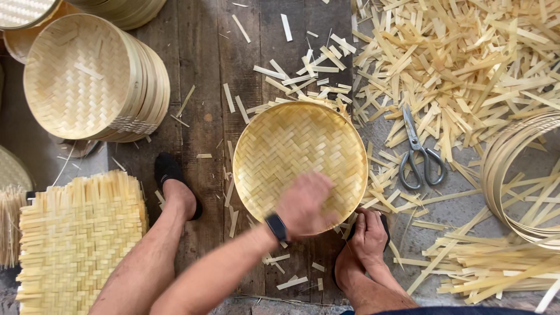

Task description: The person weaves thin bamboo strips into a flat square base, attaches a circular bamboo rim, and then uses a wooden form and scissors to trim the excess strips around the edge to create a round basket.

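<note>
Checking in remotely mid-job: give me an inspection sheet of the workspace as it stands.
Surface: dark wooden planks, littered.
Job's things: round woven bamboo tray, flat on the planks.
Clutter: bamboo strip offcuts, scissors, coiled bamboo hoops.
Grippers: left hand pressing inside the tray; right hand at its near rim.
Cables: nothing seen.
Surroundings: stacked finished trays, pile of square woven mats, bare legs and feet.

Scissors (421, 153), offcuts (461, 64) rt; lft planks (201, 58) free
</note>
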